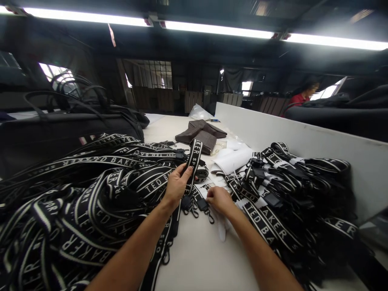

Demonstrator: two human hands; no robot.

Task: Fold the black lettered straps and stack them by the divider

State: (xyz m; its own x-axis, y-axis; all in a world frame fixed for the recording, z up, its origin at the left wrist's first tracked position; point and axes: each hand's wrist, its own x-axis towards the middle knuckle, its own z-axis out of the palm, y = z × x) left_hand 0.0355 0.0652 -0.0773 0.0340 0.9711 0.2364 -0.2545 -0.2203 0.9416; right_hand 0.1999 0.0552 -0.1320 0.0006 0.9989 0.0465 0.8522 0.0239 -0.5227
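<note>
Now, in the head view, the left hand (176,184) has its fingers closed around a black strap (195,159) above the table (203,258). The right hand (220,199) bends its fingers near a clip (203,205); one cannot tell what they hold. More straps (91,218) pile up on both sides.

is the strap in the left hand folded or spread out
Folded: the strap bends over at its top, above the left hand, instead of lying flat.

Bare, slender forearms (137,238) taper to narrow wrists (167,206), left hand (177,184) and right hand (220,199) uncovered.
</note>
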